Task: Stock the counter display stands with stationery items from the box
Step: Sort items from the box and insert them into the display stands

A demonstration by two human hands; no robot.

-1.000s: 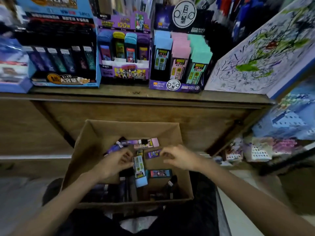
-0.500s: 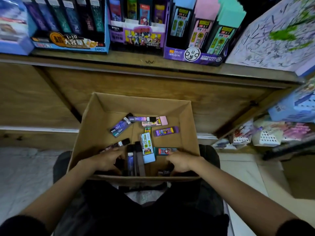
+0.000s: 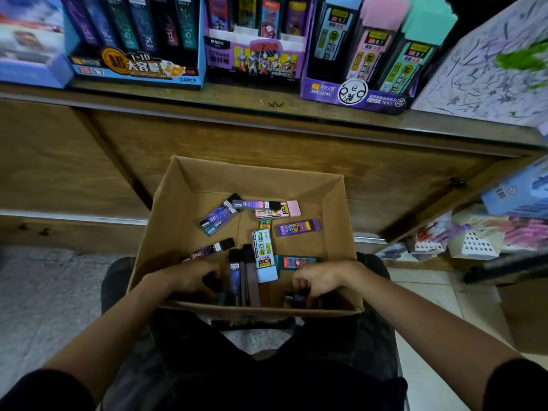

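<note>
Slim colourful lead cases are scattered in the brown cardboard box below the tabletop's front edge. A dark case is pinched by fingers of the right hand; whether the left hand grips anything cannot be told.

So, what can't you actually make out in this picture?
Head view only:
Whether the left hand grips anything: its curled fingers and shadow at the near wall of the brown cardboard box hide it.
The small dark case under the right hand: fingers cover most of it; grip unclear.
Tops of the purple cardboard display stand and its neighbours: cut off by the top edge.
</note>
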